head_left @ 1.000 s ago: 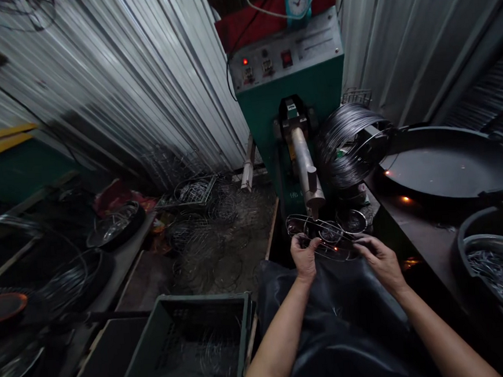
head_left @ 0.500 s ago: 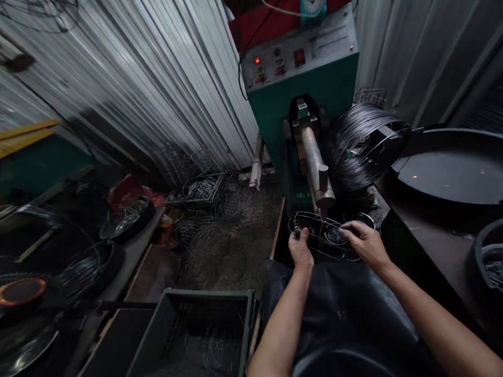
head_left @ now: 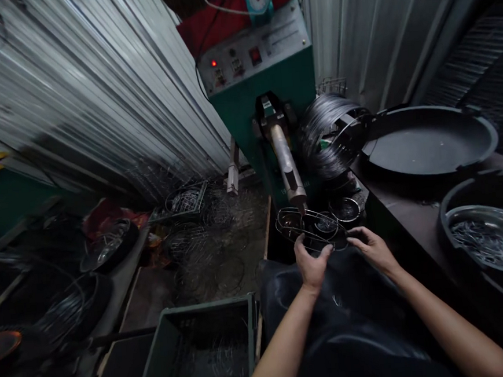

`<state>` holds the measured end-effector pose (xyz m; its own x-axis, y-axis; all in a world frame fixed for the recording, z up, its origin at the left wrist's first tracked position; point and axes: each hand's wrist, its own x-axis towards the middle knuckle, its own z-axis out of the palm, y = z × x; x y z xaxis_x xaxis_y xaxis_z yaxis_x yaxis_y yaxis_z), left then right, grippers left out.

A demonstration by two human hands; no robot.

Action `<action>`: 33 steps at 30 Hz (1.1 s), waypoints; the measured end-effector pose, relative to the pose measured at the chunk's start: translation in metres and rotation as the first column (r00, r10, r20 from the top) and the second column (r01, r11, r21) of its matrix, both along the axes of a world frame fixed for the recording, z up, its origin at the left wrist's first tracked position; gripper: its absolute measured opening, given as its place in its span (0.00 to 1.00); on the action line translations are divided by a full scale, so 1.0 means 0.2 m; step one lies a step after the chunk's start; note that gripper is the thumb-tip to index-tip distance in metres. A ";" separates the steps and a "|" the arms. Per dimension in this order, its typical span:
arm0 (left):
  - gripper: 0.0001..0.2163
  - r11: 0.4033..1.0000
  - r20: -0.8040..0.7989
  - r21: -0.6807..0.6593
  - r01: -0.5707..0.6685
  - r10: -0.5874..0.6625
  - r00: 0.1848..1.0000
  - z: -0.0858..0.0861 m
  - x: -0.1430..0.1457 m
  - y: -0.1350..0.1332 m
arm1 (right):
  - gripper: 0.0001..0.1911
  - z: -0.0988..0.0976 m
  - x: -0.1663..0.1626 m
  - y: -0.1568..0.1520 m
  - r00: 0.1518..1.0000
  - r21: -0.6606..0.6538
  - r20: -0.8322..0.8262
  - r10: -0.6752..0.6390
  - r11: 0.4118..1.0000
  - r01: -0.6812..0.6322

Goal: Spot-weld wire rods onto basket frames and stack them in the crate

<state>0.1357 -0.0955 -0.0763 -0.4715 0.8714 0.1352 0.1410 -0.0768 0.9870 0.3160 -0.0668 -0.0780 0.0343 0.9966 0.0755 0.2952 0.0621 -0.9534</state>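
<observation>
A bent wire frame [head_left: 286, 236], long with rounded ends, lies below the tip of the machine's metal arm [head_left: 292, 179]. My left hand [head_left: 312, 268] holds its near side between thumb and fingers. At the frame's right end is my right hand [head_left: 376, 251], its thumb and fingertips pinched together. Whether they hold the wire or a small piece is too dark to make out. Just beyond the frame stand a small bowl with metal bits [head_left: 325, 223] and a second round bowl [head_left: 344, 209].
The green machine [head_left: 249, 113] with a lit red lamp stands ahead. A wire coil [head_left: 334, 132] hangs at its right. Farther right are a wide black pan [head_left: 431, 145] and a metal bowl of small parts [head_left: 482, 240]. At lower left sits a green crate [head_left: 191, 309].
My left hand has shifted right along the wire frame. My right hand has drawn back from the frame's middle to its right end. The whole view has swung to the right.
</observation>
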 end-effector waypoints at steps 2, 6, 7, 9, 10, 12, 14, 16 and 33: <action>0.33 1.000 0.025 -0.022 0.022 -0.022 0.999 0.01 0.07 0.01 | 0.20 -0.03 0.02 0.00 0.999 -0.010 -0.031 0.022 1.000 -0.023; 0.35 1.000 0.087 -0.018 -0.007 0.008 0.996 0.01 0.12 0.08 | 0.20 -0.03 0.01 0.02 0.998 0.051 -0.033 0.062 0.997 -0.060; 0.34 1.000 0.086 -0.016 -0.007 0.008 0.996 0.00 0.12 0.09 | 0.20 -0.03 0.00 0.02 0.997 0.068 -0.025 0.070 0.995 -0.068; 0.32 1.000 0.064 -0.015 0.007 -0.006 0.998 -0.01 0.10 0.10 | 0.20 -0.02 0.00 0.01 0.997 0.098 -0.009 0.081 0.992 -0.080; 0.32 1.000 0.051 -0.014 0.019 -0.018 0.999 -0.02 0.09 0.09 | 0.19 -0.01 0.00 0.00 0.996 0.103 -0.007 0.086 0.991 -0.085; 0.31 0.999 0.033 -0.008 0.046 -0.045 0.998 -0.03 0.07 0.08 | 0.19 0.01 0.00 -0.02 0.995 0.080 -0.017 0.102 0.992 -0.101; 0.30 0.998 0.045 0.003 0.070 -0.070 0.997 -0.03 0.07 0.07 | 0.19 0.03 0.02 -0.04 0.992 0.040 -0.033 0.124 0.992 -0.123; 0.29 0.996 0.109 0.013 0.087 -0.088 0.990 -0.04 0.07 0.07 | 0.19 0.06 0.02 -0.05 0.989 0.029 -0.043 0.139 0.990 -0.138; 0.25 0.999 0.602 -0.031 0.026 -0.002 0.798 0.05 -0.03 0.25 | 0.13 0.25 -0.21 0.20 0.970 0.212 0.204 0.132 0.961 -0.175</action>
